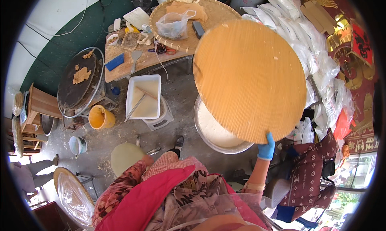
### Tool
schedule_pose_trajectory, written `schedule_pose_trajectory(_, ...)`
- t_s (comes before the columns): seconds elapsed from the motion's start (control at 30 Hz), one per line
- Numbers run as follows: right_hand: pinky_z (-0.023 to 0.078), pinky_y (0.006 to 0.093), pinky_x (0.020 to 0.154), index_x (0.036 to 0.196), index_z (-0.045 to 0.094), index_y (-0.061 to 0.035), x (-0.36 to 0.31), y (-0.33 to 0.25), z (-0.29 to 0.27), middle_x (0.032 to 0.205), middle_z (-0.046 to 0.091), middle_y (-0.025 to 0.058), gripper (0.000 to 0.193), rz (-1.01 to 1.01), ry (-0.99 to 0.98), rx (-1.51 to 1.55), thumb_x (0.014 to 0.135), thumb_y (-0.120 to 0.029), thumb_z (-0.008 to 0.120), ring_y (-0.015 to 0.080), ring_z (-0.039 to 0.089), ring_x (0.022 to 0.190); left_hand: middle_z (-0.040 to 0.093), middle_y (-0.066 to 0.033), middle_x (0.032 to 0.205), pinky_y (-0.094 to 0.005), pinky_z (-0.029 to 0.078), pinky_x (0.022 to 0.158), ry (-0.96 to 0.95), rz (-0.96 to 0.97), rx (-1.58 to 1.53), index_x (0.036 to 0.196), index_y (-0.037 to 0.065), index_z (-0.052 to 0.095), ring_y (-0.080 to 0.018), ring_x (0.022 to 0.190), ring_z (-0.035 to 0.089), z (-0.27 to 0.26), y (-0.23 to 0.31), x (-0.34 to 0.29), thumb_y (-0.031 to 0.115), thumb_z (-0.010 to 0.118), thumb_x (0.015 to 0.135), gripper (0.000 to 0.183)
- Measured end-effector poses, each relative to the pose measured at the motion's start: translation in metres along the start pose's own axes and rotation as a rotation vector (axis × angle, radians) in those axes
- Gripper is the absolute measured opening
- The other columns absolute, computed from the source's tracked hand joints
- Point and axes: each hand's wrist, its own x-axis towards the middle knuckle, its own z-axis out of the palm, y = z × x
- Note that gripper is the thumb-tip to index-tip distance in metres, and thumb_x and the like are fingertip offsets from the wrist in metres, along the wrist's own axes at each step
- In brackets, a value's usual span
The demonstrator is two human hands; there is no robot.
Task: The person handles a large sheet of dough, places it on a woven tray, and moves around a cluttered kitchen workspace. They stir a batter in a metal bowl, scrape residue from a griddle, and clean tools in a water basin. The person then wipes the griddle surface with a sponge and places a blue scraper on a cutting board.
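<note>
Above the white-filled metal basin (pixel 213 130), round bamboo tray (pixel 249 80) is held tilted, spreading up and away from the grip. Right hand (pixel 266 147), blue-gloved, has its fingers clamped on the tray's near lower rim. Left hand hidden; state cannot be told.

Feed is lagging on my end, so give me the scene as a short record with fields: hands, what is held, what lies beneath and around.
right hand: blue-gloved right hand grips the lower rim of the round woven lid
lid: tilted, raised, partly over the metal basin
basin: holds a pale white mass, partly hidden
left hand: not in view; the sleeve reaches toward a pale round disc
nearby: white tub with a stick, orange bucket, dark round griddle, woven tray on the wooden table
</note>
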Motion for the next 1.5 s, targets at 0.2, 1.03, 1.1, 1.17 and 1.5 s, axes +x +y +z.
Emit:
schedule_pose_trajectory(0.2, 0.042, 0.0366, 0.094, 0.123, 0.045, 0.0011, 0.186, 0.071, 0.111, 0.12, 0.051, 0.0097, 0.046, 0.133, -0.12, 0.228, 0.08, -0.004, 0.061, 0.0226, 0.05, 0.11, 0.064, -0.0063, 0.071, -0.0287, 0.048, 0.061, 0.315, -0.153, -0.811, 0.09, 0.001, 0.064, -0.0111, 0.066, 0.059, -0.09, 0.066, 0.067, 0.026, 0.063, 0.075, 0.029)
schedule_pose_trajectory(1.03, 0.041, 0.0318, 0.093, 0.119, 0.056, -0.0047, 0.302, 0.079, -0.244, 0.114, 0.059, 0.014, 0.048, 0.41, 0.601, -0.647, 0.088, -0.041, 0.049, 0.0224, 0.056, 0.103, 0.063, -0.0055, 0.091, -0.0286, 0.047, 0.064, 0.378, -0.593, -1.361, 0.103, 0.006, 0.057, -0.0177, 0.075, 0.06, -0.11, 0.188, 0.209, 0.029, 0.05, 0.085, 0.03)
schedule_pose_trajectory(1.1, 0.041, 0.0325, 0.093, 0.116, 0.057, -0.0027, 0.306, 0.1, -0.286, 0.115, 0.059, 0.0139, 0.049, 0.258, 0.451, -1.11, 0.087, -0.041, 0.048, 0.0234, 0.055, 0.106, 0.061, -0.0041, 0.096, -0.0294, 0.046, 0.07, 0.445, -0.706, -1.541, 0.103, 0.006, 0.056, -0.0186, 0.081, 0.058, -0.122, 0.198, 0.236, 0.032, 0.048, 0.088, 0.031)
schedule_pose_trajectory(1.17, 0.04, 0.0351, 0.093, 0.112, 0.058, -0.0017, 0.317, 0.121, -0.305, 0.114, 0.058, 0.0154, 0.049, 0.143, 0.378, -1.484, 0.087, -0.042, 0.045, 0.0282, 0.053, 0.11, 0.059, -0.0028, 0.1, -0.0307, 0.045, 0.076, 0.468, -0.736, -1.722, 0.103, 0.006, 0.055, -0.0189, 0.087, 0.056, -0.129, 0.206, 0.252, 0.035, 0.046, 0.09, 0.033)
schedule_pose_trajectory(1.5, 0.046, 0.0403, 0.08, 0.125, 0.043, -0.019, 0.399, 0.148, -0.334, 0.099, 0.061, 0.022, 0.034, 0.235, -0.238, -1.935, 0.092, -0.026, 0.036, 0.0375, 0.058, 0.094, 0.061, -0.0036, 0.104, -0.0294, 0.047, 0.085, 0.383, -0.54, -2.229, 0.106, 0.005, 0.056, -0.0153, 0.096, 0.057, -0.118, 0.201, 0.288, 0.027, 0.053, 0.091, 0.027)
